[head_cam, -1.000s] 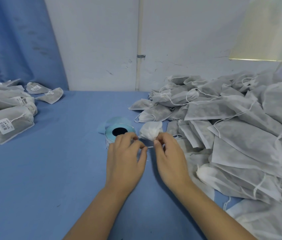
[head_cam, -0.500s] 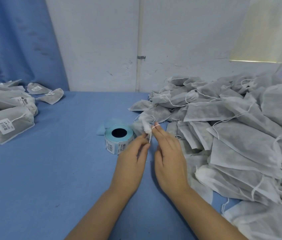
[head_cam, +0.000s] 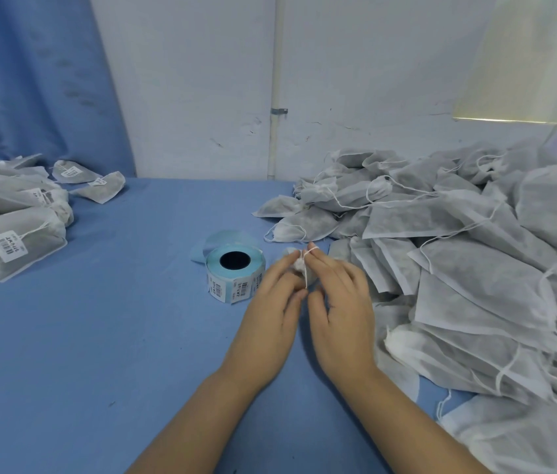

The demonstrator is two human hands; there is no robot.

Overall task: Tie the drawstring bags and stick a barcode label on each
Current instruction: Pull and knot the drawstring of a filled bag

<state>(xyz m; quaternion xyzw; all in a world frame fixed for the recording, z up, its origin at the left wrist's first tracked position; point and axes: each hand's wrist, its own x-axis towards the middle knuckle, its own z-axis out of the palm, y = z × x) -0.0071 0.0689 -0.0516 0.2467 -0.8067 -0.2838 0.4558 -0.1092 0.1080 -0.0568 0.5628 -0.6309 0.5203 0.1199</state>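
My left hand [head_cam: 270, 313] and my right hand [head_cam: 342, 309] meet at the table's middle over a small grey drawstring bag [head_cam: 299, 265], mostly hidden behind my fingers. Its white string [head_cam: 310, 249] loops over my right index fingertip and runs down between both hands. My left fingertips pinch the bag's gathered white neck. A roll of barcode labels [head_cam: 235, 273] with a blue liner stands just left of my hands. A large heap of untied grey bags [head_cam: 458, 254] fills the right side. Labelled bags [head_cam: 17, 234] lie piled at the left.
The blue table [head_cam: 99, 354] spreads open in front and to the left of my hands. A white wall with a vertical pipe [head_cam: 273, 97] stands behind. A blue curtain [head_cam: 31, 80] hangs at the back left. Two labelled bags [head_cam: 99, 186] lie apart near the wall.
My hands have moved closer together and slightly forward on the bag. The string has gone from being pulled sideways between both hands to looping over my right index fingertip.
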